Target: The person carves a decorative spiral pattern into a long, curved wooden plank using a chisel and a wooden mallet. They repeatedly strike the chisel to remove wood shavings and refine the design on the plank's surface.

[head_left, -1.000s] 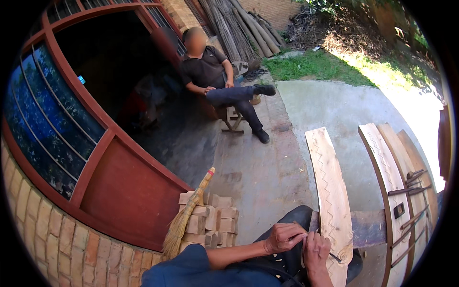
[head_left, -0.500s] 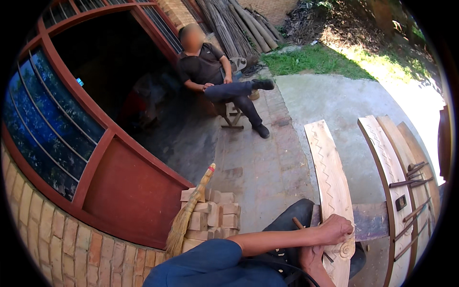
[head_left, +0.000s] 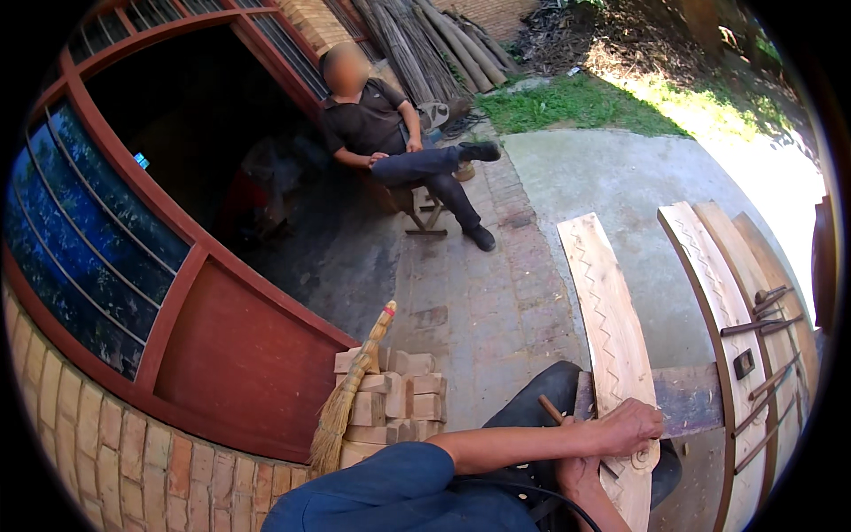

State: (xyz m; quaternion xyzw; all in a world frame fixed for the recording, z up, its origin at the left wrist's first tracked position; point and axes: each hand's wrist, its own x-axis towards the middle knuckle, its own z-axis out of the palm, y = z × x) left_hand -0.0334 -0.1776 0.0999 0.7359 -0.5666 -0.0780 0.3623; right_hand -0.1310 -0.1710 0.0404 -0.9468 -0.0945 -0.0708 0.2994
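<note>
A pale wooden board [head_left: 612,310] with a zigzag line and a carved spiral [head_left: 640,458] near its lower end lies across my lap. My left forearm, from a dark blue sleeve, reaches over the board; my left hand [head_left: 631,426] is closed at its right edge, just above the spiral. What is in those fingers is hidden. Below that forearm my right hand [head_left: 576,474] is closed beside the board's left edge. It seems wrapped round a chisel-like tool: a brown wooden handle [head_left: 550,409] sticks out beyond my left forearm, and a dark flat end [head_left: 610,471] shows over the board.
A dark plank [head_left: 690,399] crosses under the board. At right, more boards [head_left: 709,266] carry several hand tools [head_left: 764,417] and a small dark block [head_left: 744,363]. A straw broom [head_left: 350,399] leans by stacked bricks [head_left: 401,395]. A person [head_left: 381,133] sits by the doorway.
My left hand has shifted slightly right along the board's edge. The view has moved a little, so the surroundings sit slightly higher and further left.
</note>
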